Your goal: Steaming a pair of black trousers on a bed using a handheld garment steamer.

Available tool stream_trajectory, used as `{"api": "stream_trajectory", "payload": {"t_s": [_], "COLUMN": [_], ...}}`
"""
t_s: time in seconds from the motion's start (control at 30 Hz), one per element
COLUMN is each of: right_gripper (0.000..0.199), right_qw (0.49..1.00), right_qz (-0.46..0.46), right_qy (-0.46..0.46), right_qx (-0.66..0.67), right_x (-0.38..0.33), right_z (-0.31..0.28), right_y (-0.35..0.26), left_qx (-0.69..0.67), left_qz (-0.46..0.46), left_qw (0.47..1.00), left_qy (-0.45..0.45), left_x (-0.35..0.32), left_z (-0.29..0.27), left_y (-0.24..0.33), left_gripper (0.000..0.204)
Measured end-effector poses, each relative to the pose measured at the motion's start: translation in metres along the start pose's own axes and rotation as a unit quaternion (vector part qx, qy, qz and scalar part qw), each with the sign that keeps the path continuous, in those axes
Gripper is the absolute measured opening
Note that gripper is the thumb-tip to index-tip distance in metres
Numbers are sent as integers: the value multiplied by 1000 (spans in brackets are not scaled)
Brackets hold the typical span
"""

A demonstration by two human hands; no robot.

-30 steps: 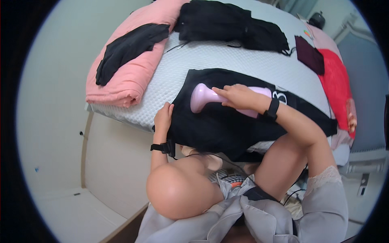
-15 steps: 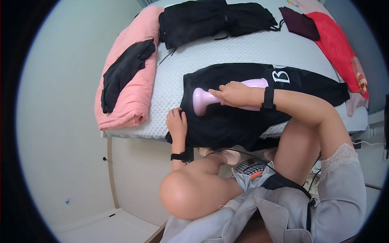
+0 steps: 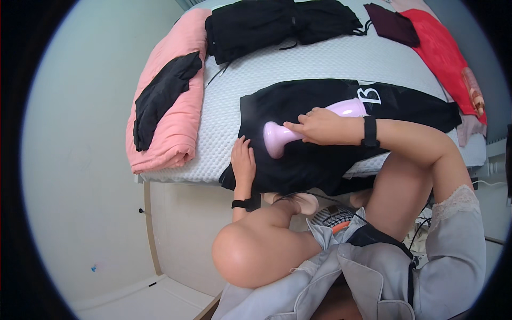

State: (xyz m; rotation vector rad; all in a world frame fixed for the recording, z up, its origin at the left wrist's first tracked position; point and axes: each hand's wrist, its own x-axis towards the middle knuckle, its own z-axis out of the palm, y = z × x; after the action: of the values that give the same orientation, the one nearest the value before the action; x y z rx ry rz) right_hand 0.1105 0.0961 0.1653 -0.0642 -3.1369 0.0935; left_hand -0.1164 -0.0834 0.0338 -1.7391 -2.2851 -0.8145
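Since a moment ago the pink handheld steamer (image 3: 314, 125) has slid toward nine o'clock across the black T-shirt (image 3: 320, 154) on the white mattress (image 3: 320, 58) — right hand (image 3: 319, 127) clamped round its handle. Left hand (image 3: 243, 160) lies flat, fingers spread, pinning the shirt's edge at seven o'clock of the steamer head.

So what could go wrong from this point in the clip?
The left hand pins the black garment close to the head of the pink handheld steamer held by the right hand, so steam might reach the fingers. The garment's lower edge overhangs the white mattress and could slide off.
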Motion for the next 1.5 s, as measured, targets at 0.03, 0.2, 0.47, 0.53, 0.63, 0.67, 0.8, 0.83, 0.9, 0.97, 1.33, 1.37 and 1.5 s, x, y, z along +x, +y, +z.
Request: {"api": "stream_trajectory", "payload": {"t_s": [0.03, 0.2, 0.47, 0.53, 0.63, 0.67, 0.8, 0.83, 0.9, 0.97, 1.33, 1.37, 1.5], "right_gripper": [55, 55, 53, 54, 55, 55, 56, 56, 56, 55, 56, 56, 56], "right_qw": [1000, 1000, 997, 998, 999, 1000, 999, 999, 998, 996, 1000, 1000, 997], "right_qz": [0, -9, 12, 1, -3, 2, 2, 0, 10, 8, 5, 1, 20], "right_qy": [11, 13, -78, -59, -35, -30, -18, -19, -50, -76, -16, -3, -33], "right_qx": [11, 18, -17, -15, -7, -1, 36, 34, 48, 46, 23, 25, 63], "right_x": [3, 2, -28, -25, -19, -17, -8, -9, -16, -19, -7, -3, 5], "right_z": [3, -2, -21, -12, -4, -2, 1, -4, -20, -33, -9, -6, -20], "right_y": [-2, 1, 6, 8, 4, 2, -1, 0, 5, 15, 16, 14, 17], "left_qx": [-2, 136, 172, 154, 84, 74, 64, 64, 91, 91, 36, 36, 41], "left_qz": [-19, -64, -111, -122, -125, -124, -131, -133, -121, -126, -143, -139, -135], "left_qw": [999, 985, 979, 980, 988, 989, 989, 989, 988, 987, 986, 987, 986], "left_qy": [-36, -78, 14, 27, 18, 24, 26, 27, 33, 36, 73, 72, 83], "left_x": [-2, -13, -17, -18, -16, -15, -15, -15, -15, -18, -18, -17, -20], "left_z": [1, 10, 14, 13, 11, 11, 7, 6, 6, 8, 11, 10, 8], "left_y": [1, 4, 12, 11, 9, 10, 11, 11, 11, 8, 10, 10, 9], "left_gripper": [33, 39, 37, 36, 35, 34, 32, 32, 31, 31, 31, 31, 30]}}
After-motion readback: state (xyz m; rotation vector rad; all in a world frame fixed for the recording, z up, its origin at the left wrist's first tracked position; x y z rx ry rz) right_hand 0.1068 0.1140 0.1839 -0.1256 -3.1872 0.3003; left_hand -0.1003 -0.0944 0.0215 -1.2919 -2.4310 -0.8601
